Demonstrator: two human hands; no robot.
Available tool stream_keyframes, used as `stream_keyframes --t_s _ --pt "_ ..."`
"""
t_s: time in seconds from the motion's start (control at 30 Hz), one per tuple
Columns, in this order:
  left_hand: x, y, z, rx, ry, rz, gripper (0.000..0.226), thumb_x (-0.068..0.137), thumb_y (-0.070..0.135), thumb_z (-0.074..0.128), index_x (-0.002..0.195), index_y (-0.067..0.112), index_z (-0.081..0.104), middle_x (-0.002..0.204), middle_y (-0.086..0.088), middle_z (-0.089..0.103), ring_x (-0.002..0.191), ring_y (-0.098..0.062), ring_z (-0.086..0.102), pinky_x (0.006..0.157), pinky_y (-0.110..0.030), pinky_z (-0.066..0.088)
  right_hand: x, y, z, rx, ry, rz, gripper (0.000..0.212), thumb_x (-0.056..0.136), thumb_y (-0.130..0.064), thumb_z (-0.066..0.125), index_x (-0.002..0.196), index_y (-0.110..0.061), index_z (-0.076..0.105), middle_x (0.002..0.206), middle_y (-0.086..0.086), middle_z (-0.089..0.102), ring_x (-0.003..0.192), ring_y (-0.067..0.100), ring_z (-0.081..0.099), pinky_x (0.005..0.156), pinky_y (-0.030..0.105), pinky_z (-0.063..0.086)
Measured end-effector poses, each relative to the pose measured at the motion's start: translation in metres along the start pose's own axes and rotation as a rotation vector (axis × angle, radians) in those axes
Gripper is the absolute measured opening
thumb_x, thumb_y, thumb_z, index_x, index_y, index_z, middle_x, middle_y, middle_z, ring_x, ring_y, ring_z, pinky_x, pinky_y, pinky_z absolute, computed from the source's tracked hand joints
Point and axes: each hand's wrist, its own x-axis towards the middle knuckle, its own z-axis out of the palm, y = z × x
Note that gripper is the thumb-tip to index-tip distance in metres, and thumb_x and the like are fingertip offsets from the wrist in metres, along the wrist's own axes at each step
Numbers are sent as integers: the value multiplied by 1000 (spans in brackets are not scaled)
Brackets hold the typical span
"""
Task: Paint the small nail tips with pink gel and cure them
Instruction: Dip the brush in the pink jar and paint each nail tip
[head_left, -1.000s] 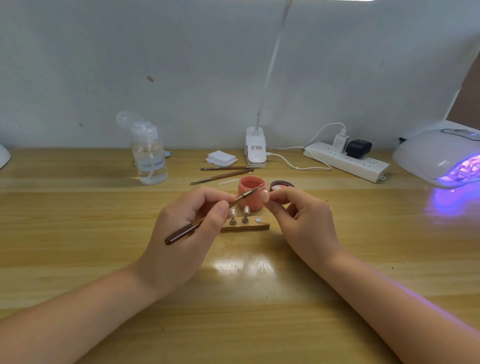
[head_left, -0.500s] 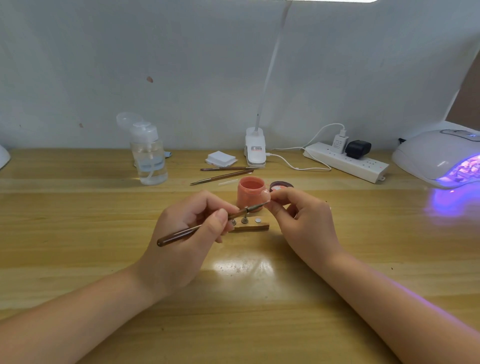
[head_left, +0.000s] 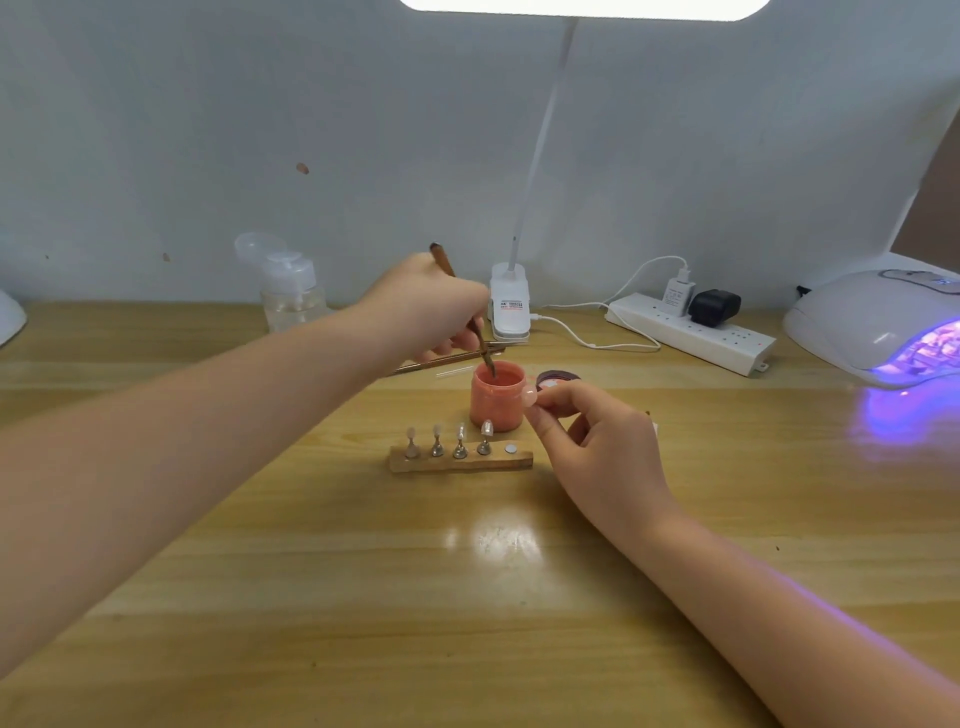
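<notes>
Fingers (head_left: 457, 338) of my left hand (head_left: 426, 306) pinch the light brush (head_left: 470, 317) mid-shaft, dipping gel; right hand (head_left: 587, 441) pinches a tiny, fragile tip (head_left: 529, 397).

so the left hand (head_left: 426, 306) has swung away from the nail tip (head_left: 529, 398) it was brushing and reached out over the pink gel pot (head_left: 496, 397), brush (head_left: 470, 322) now standing steep with its tip dipped in the gel. with that hand gone, the four little stands on the wooden strip (head_left: 461, 460) are all in plain sight. view also tipped up, lamp head (head_left: 582, 8) shows more
</notes>
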Motion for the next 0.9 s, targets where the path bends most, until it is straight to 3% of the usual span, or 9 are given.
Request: stream_keyframes --t_s 0.1,0.23,0.33,0.5,0.73,0.9 --pt "8 2 15 89 -55 2 17 83 15 54 73 9 67 50 3 66 30 -2 47 33 -9 29 0 1 1 -11 19 -10 8 85 -20 72 86 -28 70 81 -14 68 50 8 47 54 15 36" --pt "8 -1 26 130 -104 -66 13 85 16 54 84 9 65 49 4 65 38 -8 44 34 -10 27 0 1 2 -19 6 -33 7 85 -20 71 86 -27 70 82 -15 68 50 6 48 53 13 34" --pt "8 -4 17 4 -56 -102 17 87 12 54 86 4 69 45 2 62 28 -4 44 30 -7 24 -1 1 2 -27 -9 -38 6 86 -19 71 88 -24 71 82 -14 68 49 6 47 55 19 37" --pt "7 -19 -11 -199 19 -182 21 85 17 51 79 10 70 47 6 62 43 -8 39 42 -18 25 -1 -2 0 -27 -26 -21 5 86 -18 70 90 -22 72 85 -12 69 50 4 47 57 22 40" --pt "1 -45 -29 -360 -32 -315 22 87 20 47 82 12 68 52 5 61 43 -9 38 38 -15 28 -1 -3 -1 -39 -36 -4 7 86 -19 70 91 -22 73 89 -12 70 48 8 47 58 30 47" --pt "-16 -49 -30 -559 47 -247 22 90 19 48 84 11 68 53 5 61 48 -9 36 38 -14 26 -1 -3 -1 -45 -26 -7 5 86 -20 70 88 -23 72 85 -15 69 48 11 47 55 24 43"
